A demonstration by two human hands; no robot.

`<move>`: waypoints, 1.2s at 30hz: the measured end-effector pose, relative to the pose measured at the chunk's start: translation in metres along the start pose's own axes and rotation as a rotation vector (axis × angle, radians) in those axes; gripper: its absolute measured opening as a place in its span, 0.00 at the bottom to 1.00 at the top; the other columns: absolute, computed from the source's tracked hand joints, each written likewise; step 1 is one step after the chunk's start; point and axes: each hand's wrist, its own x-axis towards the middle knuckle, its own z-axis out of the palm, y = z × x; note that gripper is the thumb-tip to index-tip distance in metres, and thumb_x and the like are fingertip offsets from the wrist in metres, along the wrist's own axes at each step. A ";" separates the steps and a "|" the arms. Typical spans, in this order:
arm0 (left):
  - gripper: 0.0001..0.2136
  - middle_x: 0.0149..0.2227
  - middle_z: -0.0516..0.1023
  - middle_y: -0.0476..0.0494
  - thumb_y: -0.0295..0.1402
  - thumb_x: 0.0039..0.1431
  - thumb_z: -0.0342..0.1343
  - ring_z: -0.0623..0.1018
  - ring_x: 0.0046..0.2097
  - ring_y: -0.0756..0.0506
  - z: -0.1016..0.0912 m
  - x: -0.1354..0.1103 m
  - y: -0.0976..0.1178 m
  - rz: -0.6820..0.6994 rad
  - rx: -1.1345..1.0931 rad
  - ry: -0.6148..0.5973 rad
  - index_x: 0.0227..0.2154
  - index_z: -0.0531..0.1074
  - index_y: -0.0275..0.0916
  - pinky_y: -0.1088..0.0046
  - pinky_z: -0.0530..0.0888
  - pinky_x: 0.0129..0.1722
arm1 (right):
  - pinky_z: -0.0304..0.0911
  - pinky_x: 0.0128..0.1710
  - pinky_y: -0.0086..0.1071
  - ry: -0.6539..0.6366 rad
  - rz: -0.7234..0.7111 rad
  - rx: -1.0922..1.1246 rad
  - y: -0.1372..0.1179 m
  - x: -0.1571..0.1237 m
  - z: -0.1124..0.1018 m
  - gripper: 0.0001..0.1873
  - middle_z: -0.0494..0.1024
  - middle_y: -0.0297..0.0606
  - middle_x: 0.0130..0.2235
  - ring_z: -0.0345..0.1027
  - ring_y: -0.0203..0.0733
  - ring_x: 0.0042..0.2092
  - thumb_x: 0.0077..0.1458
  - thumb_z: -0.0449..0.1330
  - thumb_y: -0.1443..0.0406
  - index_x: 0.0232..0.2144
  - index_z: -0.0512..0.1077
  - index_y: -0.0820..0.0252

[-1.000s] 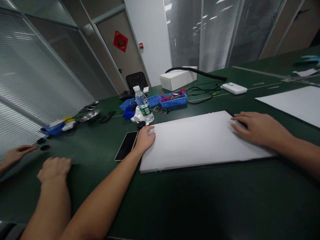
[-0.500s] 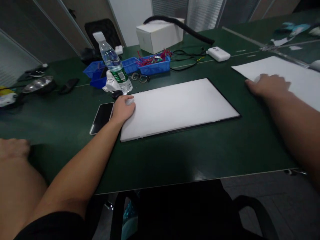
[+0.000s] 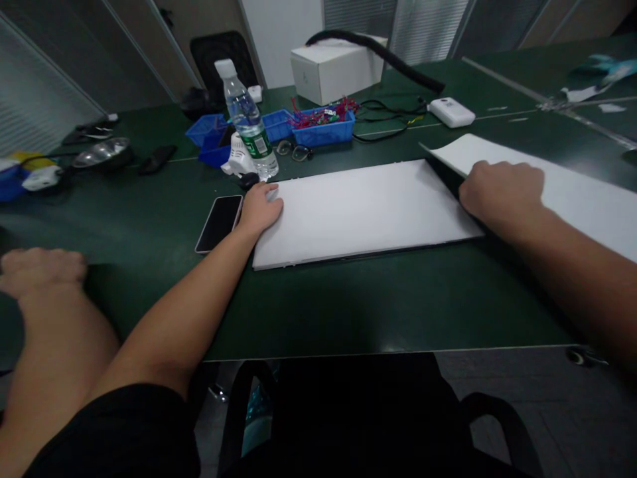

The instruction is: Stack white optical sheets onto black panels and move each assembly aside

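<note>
The right hand's [image 3: 502,192] fingers are curled closed on the panel-side edge of a thin white sheet [image 3: 587,199], raised and bending at the right end of the black-edged white panel [image 3: 348,216]. The left hand's [image 3: 261,209] fingers rest loosely spread on the panel's left end. The sheet should handle light, floppy and crease-prone, best held by opposite edges; the panel seems stiffer, perhaps slick.
</note>
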 end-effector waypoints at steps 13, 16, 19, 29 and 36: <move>0.24 0.66 0.71 0.33 0.44 0.66 0.54 0.69 0.68 0.37 -0.003 -0.001 0.012 -0.019 -0.076 -0.089 0.59 0.74 0.35 0.57 0.59 0.70 | 0.67 0.47 0.39 0.198 -0.858 0.328 -0.084 -0.077 -0.026 0.25 0.79 0.42 0.53 0.75 0.47 0.50 0.73 0.42 0.55 0.50 0.77 0.56; 0.27 0.70 0.65 0.30 0.47 0.64 0.56 0.64 0.71 0.35 0.002 -0.004 0.022 -0.024 -0.089 -0.112 0.61 0.72 0.35 0.55 0.56 0.71 | 0.68 0.51 0.41 0.295 -0.978 0.403 -0.086 -0.079 -0.023 0.23 0.78 0.39 0.57 0.74 0.47 0.53 0.72 0.46 0.56 0.52 0.78 0.55; 0.30 0.71 0.62 0.29 0.44 0.58 0.64 0.61 0.73 0.32 0.005 -0.008 0.035 -0.031 -0.072 -0.131 0.61 0.71 0.36 0.52 0.55 0.71 | 0.69 0.52 0.41 0.382 -1.070 0.419 -0.088 -0.082 -0.021 0.21 0.77 0.38 0.57 0.73 0.47 0.55 0.72 0.48 0.58 0.54 0.77 0.54; 0.32 0.71 0.63 0.33 0.27 0.51 0.65 0.67 0.70 0.34 0.005 -0.012 0.035 -0.013 -0.184 -0.067 0.62 0.72 0.37 0.60 0.58 0.71 | 0.66 0.58 0.43 0.479 -1.251 0.530 -0.082 -0.077 -0.012 0.23 0.74 0.41 0.61 0.68 0.45 0.62 0.71 0.51 0.57 0.61 0.72 0.57; 0.35 0.72 0.61 0.34 0.24 0.49 0.62 0.65 0.71 0.35 0.009 -0.007 0.013 0.026 -0.258 -0.074 0.64 0.71 0.38 0.58 0.56 0.72 | 0.62 0.61 0.48 0.456 -1.056 0.482 -0.055 -0.065 -0.014 0.28 0.72 0.42 0.63 0.66 0.50 0.63 0.71 0.48 0.51 0.64 0.70 0.56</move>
